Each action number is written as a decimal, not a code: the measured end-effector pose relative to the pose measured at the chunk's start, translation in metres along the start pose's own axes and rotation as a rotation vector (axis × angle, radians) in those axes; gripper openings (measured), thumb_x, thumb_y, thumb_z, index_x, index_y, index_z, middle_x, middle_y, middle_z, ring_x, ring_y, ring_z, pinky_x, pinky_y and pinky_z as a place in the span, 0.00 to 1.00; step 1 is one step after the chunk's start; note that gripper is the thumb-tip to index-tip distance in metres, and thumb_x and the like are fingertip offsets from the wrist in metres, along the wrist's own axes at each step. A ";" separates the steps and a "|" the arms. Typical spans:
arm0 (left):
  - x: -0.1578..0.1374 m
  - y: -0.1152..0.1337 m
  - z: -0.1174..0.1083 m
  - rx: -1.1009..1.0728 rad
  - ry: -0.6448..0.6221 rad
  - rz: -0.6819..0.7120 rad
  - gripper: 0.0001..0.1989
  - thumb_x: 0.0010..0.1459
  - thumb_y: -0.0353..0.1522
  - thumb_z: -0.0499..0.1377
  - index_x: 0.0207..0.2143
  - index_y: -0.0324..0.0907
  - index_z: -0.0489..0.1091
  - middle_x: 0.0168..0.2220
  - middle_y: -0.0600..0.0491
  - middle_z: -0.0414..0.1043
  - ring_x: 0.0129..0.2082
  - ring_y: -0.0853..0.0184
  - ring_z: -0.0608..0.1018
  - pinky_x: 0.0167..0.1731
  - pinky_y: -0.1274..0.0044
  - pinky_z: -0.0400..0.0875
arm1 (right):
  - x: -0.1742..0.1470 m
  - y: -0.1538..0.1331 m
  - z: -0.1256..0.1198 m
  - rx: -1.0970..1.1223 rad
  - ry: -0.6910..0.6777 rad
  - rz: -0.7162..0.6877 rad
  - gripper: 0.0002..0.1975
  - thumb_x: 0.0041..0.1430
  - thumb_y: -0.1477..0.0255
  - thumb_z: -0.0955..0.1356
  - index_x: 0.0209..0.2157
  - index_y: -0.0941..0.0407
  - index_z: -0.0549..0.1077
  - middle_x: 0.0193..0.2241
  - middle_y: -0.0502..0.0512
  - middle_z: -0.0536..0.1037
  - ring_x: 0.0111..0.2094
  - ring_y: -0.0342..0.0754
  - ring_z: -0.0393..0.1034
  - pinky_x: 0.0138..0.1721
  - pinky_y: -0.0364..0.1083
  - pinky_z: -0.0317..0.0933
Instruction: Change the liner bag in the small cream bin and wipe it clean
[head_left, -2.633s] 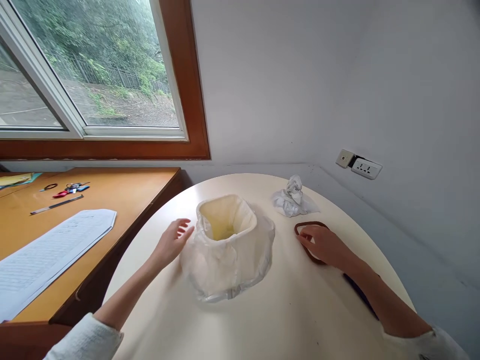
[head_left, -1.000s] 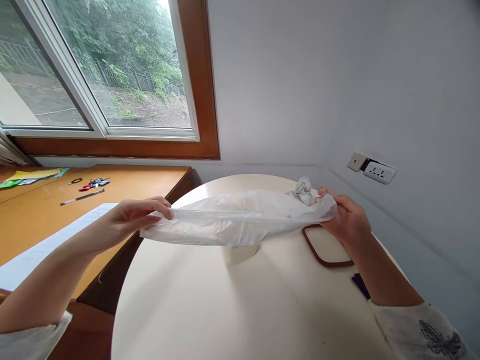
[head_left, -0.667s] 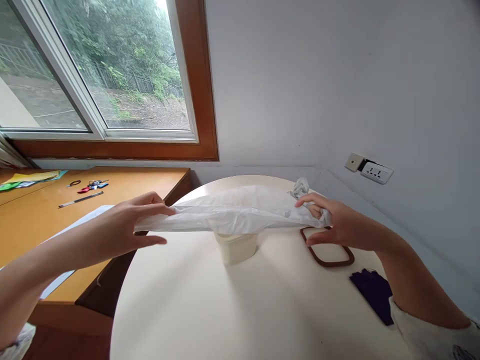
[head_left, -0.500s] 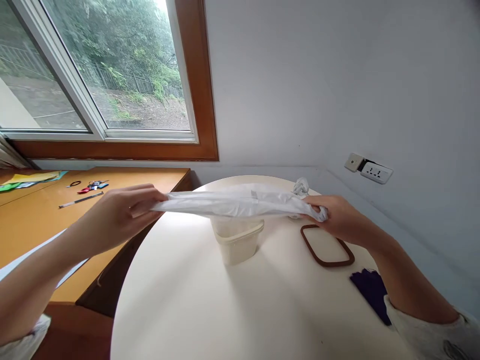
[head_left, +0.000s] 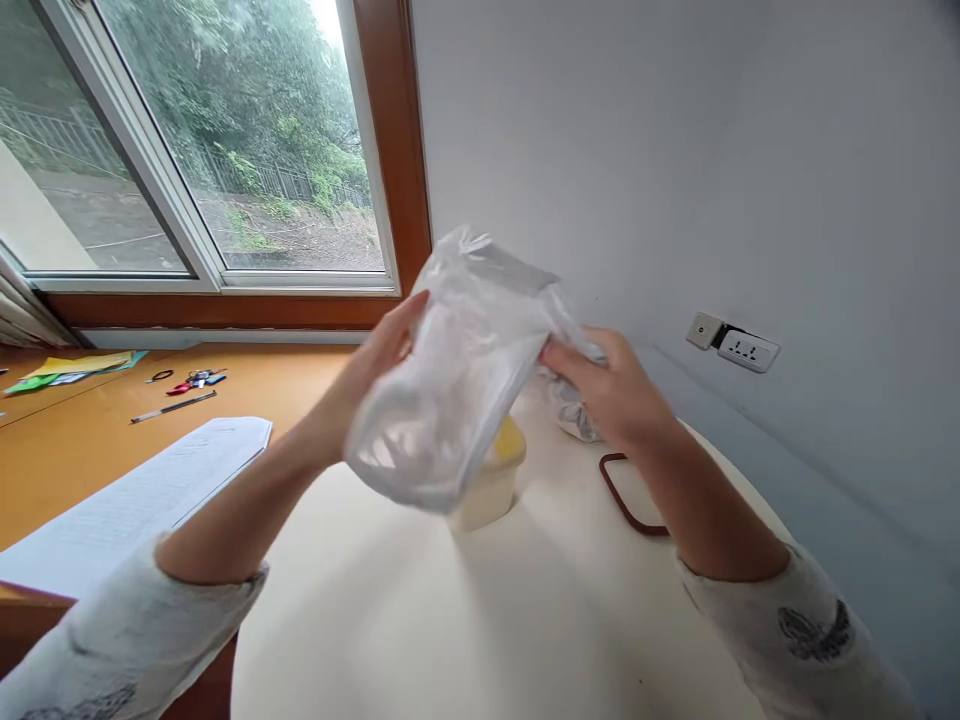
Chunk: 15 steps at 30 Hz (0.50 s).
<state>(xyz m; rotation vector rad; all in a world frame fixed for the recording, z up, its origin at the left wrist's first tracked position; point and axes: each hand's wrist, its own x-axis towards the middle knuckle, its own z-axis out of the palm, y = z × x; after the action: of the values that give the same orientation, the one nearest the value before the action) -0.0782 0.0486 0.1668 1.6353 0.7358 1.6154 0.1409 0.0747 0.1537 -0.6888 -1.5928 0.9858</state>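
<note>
A translucent white plastic bag (head_left: pixel 457 370) is held up and tilted over the table between both hands. At its left side, my left hand (head_left: pixel 382 355) is closed on the bag, with some fingers hidden by the film. My right hand (head_left: pixel 611 385) pinches the gathered right edge of the bag between thumb and fingers. Below and behind the bag stands a small cream plastic bin (head_left: pixel 491 495), partly covered from view. Something yellow (head_left: pixel 510 440) shows at its opening.
A brown rounded frame (head_left: pixel 619 495) lies on the round white table (head_left: pixel 360 620), half behind my right forearm. Near it is a crumpled clear plastic bundle (head_left: pixel 574 410). The wooden desk (head_left: pixel 300 375) at left bears papers (head_left: pixel 150 500), a pen (head_left: pixel 174 407) and keys (head_left: pixel 196 380).
The bag, stretched flat between my hands before, now hangs loosely open and higher. My hands have come closer together. Yellow now shows at the bin's opening.
</note>
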 end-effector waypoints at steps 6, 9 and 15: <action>-0.007 -0.022 0.020 0.279 -0.051 -0.040 0.21 0.33 0.25 0.68 0.34 0.43 0.72 0.32 0.57 0.74 0.33 0.65 0.75 0.30 0.79 0.70 | -0.004 -0.021 0.037 0.064 -0.420 -0.075 0.12 0.54 0.62 0.67 0.35 0.55 0.71 0.30 0.50 0.72 0.33 0.45 0.68 0.34 0.45 0.63; -0.008 -0.028 0.011 0.266 0.078 -0.056 0.08 0.37 0.26 0.66 0.22 0.39 0.71 0.22 0.58 0.71 0.23 0.70 0.72 0.22 0.80 0.65 | -0.006 -0.020 0.037 0.065 -0.443 -0.126 0.15 0.54 0.63 0.67 0.42 0.54 0.70 0.39 0.52 0.72 0.39 0.46 0.68 0.40 0.46 0.63; 0.003 -0.020 -0.005 -0.059 0.325 0.034 0.07 0.42 0.24 0.62 0.28 0.39 0.72 0.25 0.55 0.74 0.30 0.67 0.75 0.30 0.77 0.68 | -0.001 0.009 0.027 -0.144 -0.195 -0.214 0.35 0.47 0.57 0.70 0.56 0.46 0.57 0.57 0.53 0.59 0.59 0.54 0.51 0.56 0.56 0.49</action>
<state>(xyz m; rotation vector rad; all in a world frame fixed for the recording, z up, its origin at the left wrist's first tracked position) -0.0817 0.0631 0.1525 1.3653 0.8155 1.9346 0.1143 0.0721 0.1438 -0.5176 -1.8805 0.8057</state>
